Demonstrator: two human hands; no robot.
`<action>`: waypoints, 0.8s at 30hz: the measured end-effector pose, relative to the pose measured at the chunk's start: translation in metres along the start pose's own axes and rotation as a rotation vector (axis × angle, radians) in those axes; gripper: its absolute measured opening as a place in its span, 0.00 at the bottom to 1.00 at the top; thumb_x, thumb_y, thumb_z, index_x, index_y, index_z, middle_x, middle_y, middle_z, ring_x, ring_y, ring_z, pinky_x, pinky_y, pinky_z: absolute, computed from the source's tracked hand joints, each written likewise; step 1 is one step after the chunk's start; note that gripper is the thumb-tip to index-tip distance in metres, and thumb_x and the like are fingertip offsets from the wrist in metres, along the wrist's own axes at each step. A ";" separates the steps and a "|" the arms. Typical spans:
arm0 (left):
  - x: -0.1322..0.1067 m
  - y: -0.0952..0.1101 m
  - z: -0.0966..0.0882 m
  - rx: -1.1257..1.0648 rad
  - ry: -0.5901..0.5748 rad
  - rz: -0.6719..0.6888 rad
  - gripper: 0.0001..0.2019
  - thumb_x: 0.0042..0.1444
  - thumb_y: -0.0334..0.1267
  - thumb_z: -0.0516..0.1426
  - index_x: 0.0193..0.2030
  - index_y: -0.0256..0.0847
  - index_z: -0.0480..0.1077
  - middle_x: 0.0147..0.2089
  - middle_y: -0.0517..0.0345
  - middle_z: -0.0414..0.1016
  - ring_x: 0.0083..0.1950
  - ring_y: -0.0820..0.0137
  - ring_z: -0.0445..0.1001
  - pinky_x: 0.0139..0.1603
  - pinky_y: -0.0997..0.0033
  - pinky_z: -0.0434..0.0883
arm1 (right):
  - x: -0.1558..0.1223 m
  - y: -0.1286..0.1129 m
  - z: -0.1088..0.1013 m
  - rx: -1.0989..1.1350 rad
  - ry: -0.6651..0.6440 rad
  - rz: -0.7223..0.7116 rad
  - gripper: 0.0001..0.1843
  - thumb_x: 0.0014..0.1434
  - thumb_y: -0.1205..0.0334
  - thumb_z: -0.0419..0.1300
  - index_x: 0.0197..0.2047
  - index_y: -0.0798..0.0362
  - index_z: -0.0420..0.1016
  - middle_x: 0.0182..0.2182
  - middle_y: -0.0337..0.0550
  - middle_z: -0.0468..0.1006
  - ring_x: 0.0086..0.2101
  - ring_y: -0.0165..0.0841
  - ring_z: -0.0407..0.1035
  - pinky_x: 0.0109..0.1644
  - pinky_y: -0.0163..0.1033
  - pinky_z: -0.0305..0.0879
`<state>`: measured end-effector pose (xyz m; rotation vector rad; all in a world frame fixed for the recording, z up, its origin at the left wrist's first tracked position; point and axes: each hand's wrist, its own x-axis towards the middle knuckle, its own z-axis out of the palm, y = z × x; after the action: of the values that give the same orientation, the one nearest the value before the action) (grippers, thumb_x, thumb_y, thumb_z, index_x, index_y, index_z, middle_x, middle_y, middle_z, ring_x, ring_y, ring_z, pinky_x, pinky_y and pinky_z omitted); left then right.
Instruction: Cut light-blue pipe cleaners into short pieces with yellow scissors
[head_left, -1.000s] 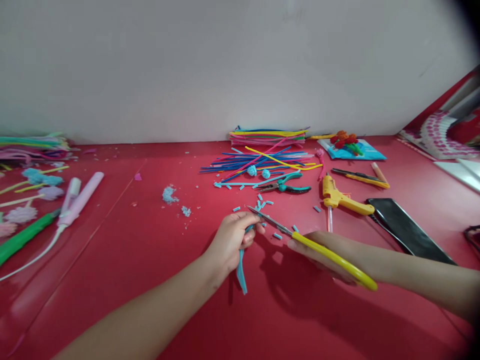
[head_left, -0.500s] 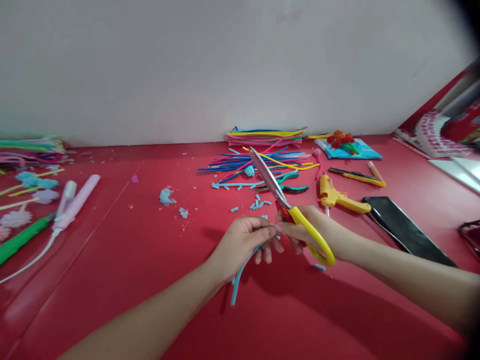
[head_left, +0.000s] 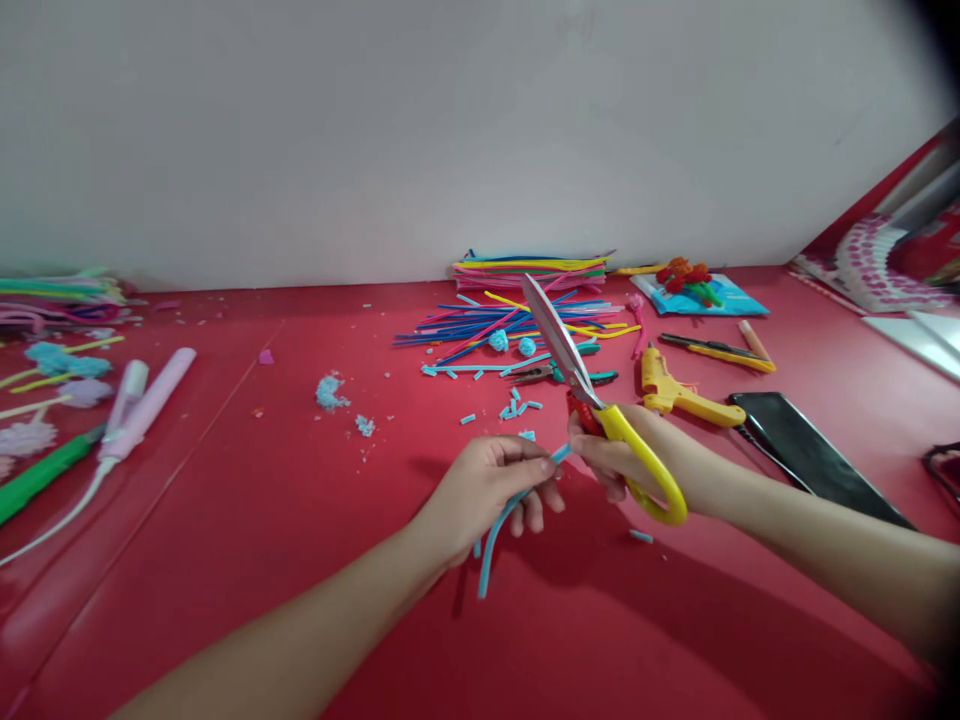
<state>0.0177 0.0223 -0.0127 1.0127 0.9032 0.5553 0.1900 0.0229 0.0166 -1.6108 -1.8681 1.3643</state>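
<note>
My left hand (head_left: 491, 485) pinches a light blue pipe cleaner (head_left: 501, 525), whose long end hangs down toward the red table (head_left: 300, 560). My right hand (head_left: 634, 462) grips yellow-handled scissors (head_left: 600, 405) with the blades closed and pointing up and away. Its fingertips also touch the pipe cleaner's upper end (head_left: 559, 455). Several short blue cut pieces (head_left: 517, 408) lie just beyond the hands.
Beyond lie a loose pile of coloured pipe cleaners (head_left: 517, 320), teal pliers (head_left: 581, 375), a yellow glue gun (head_left: 675, 395), a cutter (head_left: 720, 352) and a black flat object (head_left: 802, 445). At the left are a pink device with a cord (head_left: 142, 405), a green tool (head_left: 37, 478) and fluffy pompoms (head_left: 64, 362).
The scissors swung up from cutting at the pipe cleaner to pointing away. My right hand came in to the left hand and took the pipe cleaner's end with its fingertips.
</note>
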 end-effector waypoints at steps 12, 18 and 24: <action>0.003 -0.001 -0.012 -0.060 0.303 0.247 0.09 0.50 0.40 0.52 0.26 0.36 0.65 0.24 0.59 0.71 0.14 0.84 0.55 0.12 0.83 0.48 | -0.031 0.014 -0.027 -0.333 -0.150 0.050 0.14 0.56 0.49 0.47 0.27 0.51 0.60 0.20 0.33 0.65 0.22 0.27 0.62 0.28 0.33 0.60; 0.002 -0.002 -0.010 -0.041 0.322 0.244 0.09 0.49 0.41 0.53 0.27 0.36 0.66 0.24 0.58 0.71 0.14 0.83 0.55 0.12 0.82 0.48 | -0.038 0.010 -0.016 -0.379 -0.210 0.101 0.18 0.55 0.45 0.45 0.30 0.52 0.63 0.24 0.37 0.68 0.21 0.27 0.62 0.25 0.32 0.57; -0.001 0.001 -0.008 0.002 0.316 0.234 0.08 0.49 0.39 0.53 0.28 0.36 0.66 0.23 0.58 0.72 0.13 0.84 0.54 0.12 0.81 0.47 | -0.038 0.004 -0.008 -0.356 -0.162 0.109 0.23 0.55 0.43 0.44 0.34 0.52 0.67 0.26 0.40 0.70 0.22 0.28 0.62 0.24 0.32 0.57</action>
<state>0.0104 0.0265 -0.0131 1.0561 1.0693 0.9306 0.2108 -0.0078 0.0296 -1.8393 -2.2523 1.2933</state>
